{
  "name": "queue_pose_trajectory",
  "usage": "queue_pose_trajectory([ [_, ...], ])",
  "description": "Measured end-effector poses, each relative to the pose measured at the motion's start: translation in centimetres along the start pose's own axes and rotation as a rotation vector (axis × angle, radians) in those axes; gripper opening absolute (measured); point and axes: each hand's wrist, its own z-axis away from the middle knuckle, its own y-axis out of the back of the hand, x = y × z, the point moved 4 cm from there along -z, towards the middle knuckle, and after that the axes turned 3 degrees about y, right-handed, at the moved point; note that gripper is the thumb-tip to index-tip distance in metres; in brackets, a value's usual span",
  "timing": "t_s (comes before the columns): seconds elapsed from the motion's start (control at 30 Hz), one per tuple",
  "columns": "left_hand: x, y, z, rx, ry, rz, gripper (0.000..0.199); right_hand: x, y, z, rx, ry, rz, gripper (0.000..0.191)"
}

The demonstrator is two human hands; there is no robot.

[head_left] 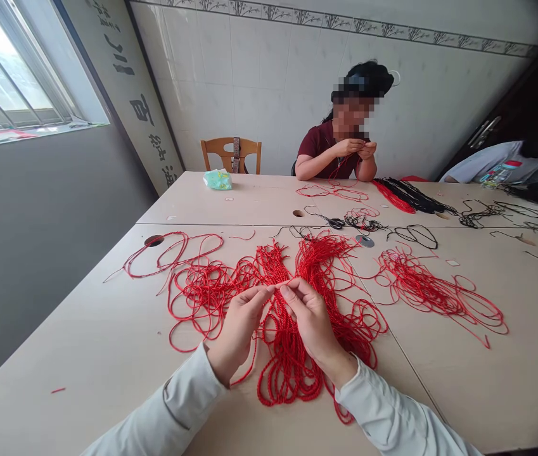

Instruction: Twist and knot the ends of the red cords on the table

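My left hand [248,316] and my right hand [310,313] meet at the fingertips, each pinching a thin red cord whose short stretch shows between them. Under my hands lies a thick bundle of braided red cords [290,373], looped at the near end. Its far end splits into two frayed bunches. To the left of my left hand is a loose tangle of smooth red cord [204,291]. My palms and curled fingers hide part of the held cord.
Another red cord tangle [433,285] lies at the right. Scissors [335,222] and black cords [414,235] lie farther back on the table [107,354]. Across it, a person in a dark red shirt [313,144] handles red cord. A green packet [218,180] sits at the far left.
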Motion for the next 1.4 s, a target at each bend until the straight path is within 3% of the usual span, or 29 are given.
queue_pose_trajectory([
  [0.37,-0.1,-0.1,0.2,-0.022,-0.011,-0.092,0.029,0.1,0.6,-0.2,0.116,-0.021,-0.029,0.018],
  [0.67,-0.2,-0.3,0.2,-0.052,0.013,-0.064,0.027,0.3,0.3,-0.3,0.039,-0.130,-0.086,0.022],
  [0.87,-0.4,0.0,0.1,-0.075,-0.005,-0.062,0.033,-0.5,-0.1,-0.1,-0.055,0.006,0.061,0.021],
  [1.03,-0.5,-0.1,0.0,-0.109,0.007,-0.063,0.033,-0.8,-0.1,-0.1,-0.076,0.029,0.110,0.024],
  [1.4,-0.9,-0.1,0.0,-0.098,0.002,-0.092,0.026,0.0,0.6,-0.5,0.044,0.065,0.050,0.017],
])
